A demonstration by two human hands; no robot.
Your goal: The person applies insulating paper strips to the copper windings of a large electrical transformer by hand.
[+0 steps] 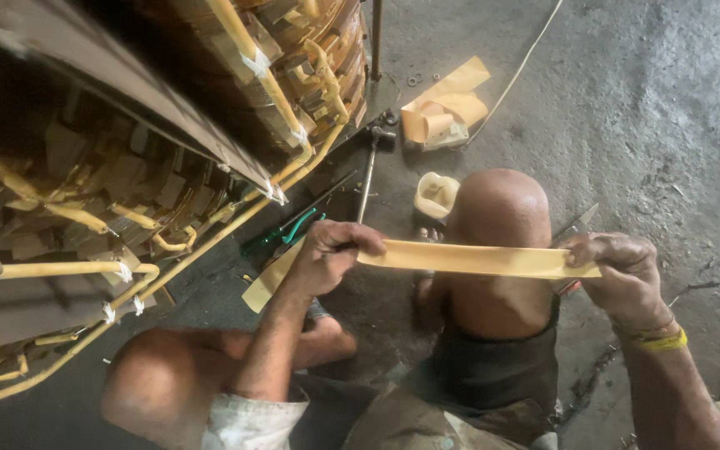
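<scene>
Left hand (pixel 327 250) and right hand (pixel 614 267) apart, each pinched on an end of yellow tape strip (pixel 468 258), stretched taut over raised knee (pixel 497 212). Risk: tearing from uneven pull, or slipping from grimy fingers.

Head-worn view, steeply downward, close over knees (pixel 497 217) — floor (pixel 660 108) beyond

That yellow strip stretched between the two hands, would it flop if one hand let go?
Probably: the yellow strip looks thin, and its loose end droops past the left hand. Likely light too; the right hand holds it by fingertips alone.
</scene>
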